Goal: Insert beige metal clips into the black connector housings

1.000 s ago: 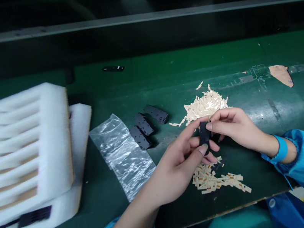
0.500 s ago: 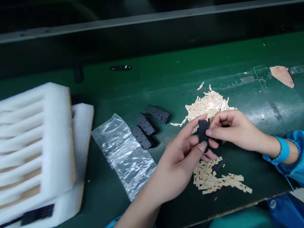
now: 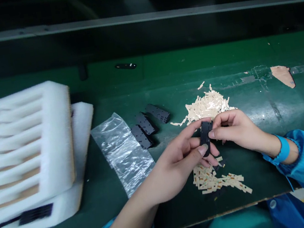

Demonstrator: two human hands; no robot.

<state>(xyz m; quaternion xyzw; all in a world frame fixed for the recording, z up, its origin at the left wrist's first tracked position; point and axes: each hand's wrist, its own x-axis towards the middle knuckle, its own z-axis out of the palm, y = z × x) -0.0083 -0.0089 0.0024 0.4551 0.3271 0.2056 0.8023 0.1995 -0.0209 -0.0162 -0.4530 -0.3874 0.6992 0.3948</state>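
A small, flat, elongated black plastic part [image 3: 206, 136] with fine details along its face is held up above the table. My left hand [image 3: 178, 160] grips its lower end between thumb and fingers, and the index finger reaches along its top. At the part's right edge, my right hand [image 3: 234, 129] is closed, its thumb tip against the part; whether a small piece is also pinched there is hidden. Beneath the hands lies a loose pile of beige strips [image 3: 221, 182] with brownish marks. Behind them is a larger heap of pale strips [image 3: 207, 104].
Several black parts [image 3: 145, 123] stand left of the hands, beside a clear plastic bag [image 3: 125, 153]. Stacked white foam trays [image 3: 57, 137] fill the left side. A dark oblong piece [image 3: 126, 66] and a tan scrap [image 3: 283, 75] lie farther back on the green table [image 3: 265, 165].
The black part has tilted, its upper end leaning right, and more of its face shows. My right fingers have shifted slightly on its edge. Both hands stay over the piles.
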